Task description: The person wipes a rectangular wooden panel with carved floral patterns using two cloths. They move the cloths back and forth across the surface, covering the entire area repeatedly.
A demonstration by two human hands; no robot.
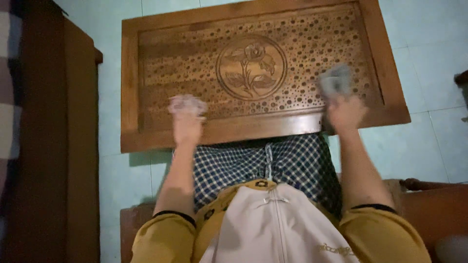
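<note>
Across the knees rests a carved wooden panel (pixel 258 68), propped so both hands reach its near edge. At seven o'clock the left hand (pixel 186 122) bunches a pale cloth (pixel 186 103); at four o'clock the right hand (pixel 345 111) grips a grey rag (pixel 335 80), both blurred, pressed to the wood.

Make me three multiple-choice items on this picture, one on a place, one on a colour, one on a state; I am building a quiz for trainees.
1. Where is the flower carving on the wooden table?
A. in its middle
B. at a corner
C. on a leg

2. What colour is the floor?
A. red
B. light blue-green
C. black

3. How is the left hand?
A. flat and empty
B. closed on a crumpled pale cloth
C. out of view

Answers:
1 A, the round medallion sits mid-panel.
2 B, pale tiles surround the table.
3 B, its fingers wrap the cloth; the right hand grips a grey cloth likewise.
</note>
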